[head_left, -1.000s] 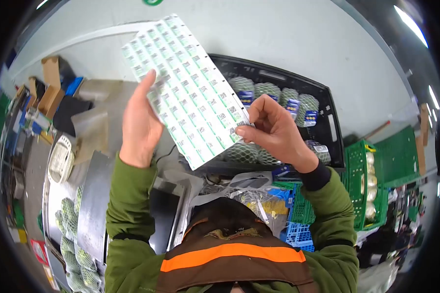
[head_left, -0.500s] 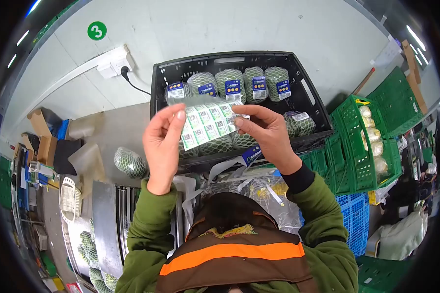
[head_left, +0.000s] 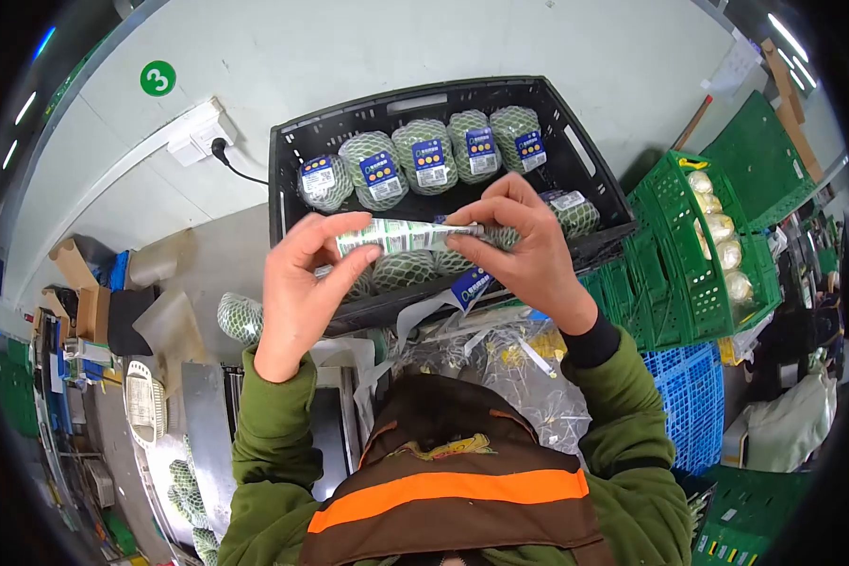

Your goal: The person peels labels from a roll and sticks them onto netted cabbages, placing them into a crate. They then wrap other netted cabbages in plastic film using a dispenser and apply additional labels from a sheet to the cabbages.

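Between my two hands is a sheet of green-and-white printed labels (head_left: 401, 234), now tilted and curved so that only a narrow band of it shows. My left hand (head_left: 304, 283) pinches its left end between thumb and fingers. The right end is pinched by my right hand (head_left: 524, 250), with thumb and forefinger close together. Just beyond and below the sheet stands a black crate (head_left: 349, 115). Its back row holds several net-wrapped green bundles (head_left: 426, 156) with blue tags. More netted bundles in the front row are partly hidden by my hands and the sheet.
A loose netted bundle (head_left: 241, 318) lies left of the crate. Green crates (head_left: 674, 274) with pale wrapped produce stand at right, above a blue crate (head_left: 684, 406). A blue-tagged strip (head_left: 470, 288) hangs at the crate's front. A plug (head_left: 220, 149) sits in the wall socket.
The label sheet has gone from facing me flat to being tilted and curved into a narrow band. Both hands have turned with it, and the view has shifted slightly.
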`<control>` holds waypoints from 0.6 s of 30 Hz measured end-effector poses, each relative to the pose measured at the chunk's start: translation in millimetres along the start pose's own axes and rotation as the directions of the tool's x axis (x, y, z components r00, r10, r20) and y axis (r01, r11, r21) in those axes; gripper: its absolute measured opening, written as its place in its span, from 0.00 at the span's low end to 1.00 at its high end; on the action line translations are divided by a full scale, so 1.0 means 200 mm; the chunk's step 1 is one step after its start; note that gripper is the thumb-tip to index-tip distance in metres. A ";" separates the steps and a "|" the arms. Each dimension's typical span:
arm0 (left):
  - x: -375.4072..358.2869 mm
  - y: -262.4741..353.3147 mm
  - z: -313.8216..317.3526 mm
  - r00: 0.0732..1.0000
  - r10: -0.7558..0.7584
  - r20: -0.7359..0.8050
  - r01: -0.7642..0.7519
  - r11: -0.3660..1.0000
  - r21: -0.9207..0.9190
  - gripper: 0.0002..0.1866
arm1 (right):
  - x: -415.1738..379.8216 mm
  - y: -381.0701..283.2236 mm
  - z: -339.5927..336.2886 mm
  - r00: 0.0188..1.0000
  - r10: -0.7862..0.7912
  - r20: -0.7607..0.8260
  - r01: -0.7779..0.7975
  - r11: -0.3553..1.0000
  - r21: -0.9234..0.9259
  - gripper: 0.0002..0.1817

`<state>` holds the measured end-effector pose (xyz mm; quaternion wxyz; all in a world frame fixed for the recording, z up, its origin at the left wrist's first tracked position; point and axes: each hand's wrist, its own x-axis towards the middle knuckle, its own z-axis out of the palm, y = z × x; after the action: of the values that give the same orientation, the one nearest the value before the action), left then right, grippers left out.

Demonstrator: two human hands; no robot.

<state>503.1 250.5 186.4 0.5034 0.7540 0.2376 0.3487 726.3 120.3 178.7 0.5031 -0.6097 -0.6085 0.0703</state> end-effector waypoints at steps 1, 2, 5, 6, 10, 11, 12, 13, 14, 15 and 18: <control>0.01 0.01 0.00 0.997 0.069 -0.030 -0.060 0.971 0.233 0.13 | 0.00 0.02 -0.01 0.997 -0.080 -0.010 0.080 0.996 -0.045 0.09; 0.02 0.02 0.01 0.998 0.066 -0.018 -0.060 0.969 0.238 0.13 | -0.01 0.02 -0.01 0.997 -0.072 -0.019 0.071 0.997 -0.042 0.09; 0.09 0.06 0.03 0.823 0.569 -0.004 -0.484 0.704 0.520 0.07 | 0.00 -0.01 -0.01 0.999 -0.007 -0.031 0.012 0.988 0.154 0.08; 0.09 0.05 0.04 0.820 0.572 0.000 -0.489 0.700 0.520 0.07 | 0.01 -0.02 -0.01 0.999 -0.009 -0.037 0.015 0.988 0.153 0.08; 0.10 0.02 0.07 0.966 0.204 -0.159 -0.223 0.969 -0.108 0.05 | 0.02 -0.05 0.00 0.999 0.023 -0.044 -0.013 0.976 0.218 0.10; 0.12 0.02 0.06 0.960 0.235 -0.152 -0.250 0.964 -0.088 0.05 | 0.02 -0.06 -0.01 0.999 0.005 -0.051 0.004 0.982 0.187 0.10; 0.15 0.03 0.06 0.953 0.268 -0.142 -0.280 0.957 -0.072 0.04 | 0.02 -0.06 -0.01 0.998 -0.013 -0.060 0.022 0.988 0.152 0.10; 0.19 0.02 0.05 0.950 0.298 -0.095 -0.306 0.948 -0.087 0.04 | 0.01 -0.05 -0.01 0.998 0.000 -0.068 0.011 0.986 0.167 0.12; 0.23 0.01 0.04 0.950 0.304 -0.078 -0.311 0.945 -0.100 0.04 | 0.01 -0.04 -0.02 0.996 0.009 -0.084 0.004 0.988 0.154 0.12; 0.27 0.01 0.04 0.956 0.292 -0.025 -0.293 0.952 -0.090 0.04 | 0.01 -0.03 -0.04 0.999 0.036 -0.023 -0.032 0.987 0.155 0.14; 0.40 -0.01 0.02 0.953 0.292 0.079 -0.282 0.952 -0.115 0.04 | 0.02 -0.01 -0.11 0.985 0.146 0.088 -0.156 0.979 0.130 0.16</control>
<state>558.3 305.1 206.5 0.4960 0.7696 0.0827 0.3936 740.8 111.6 193.4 0.5126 -0.6152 -0.5733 0.1734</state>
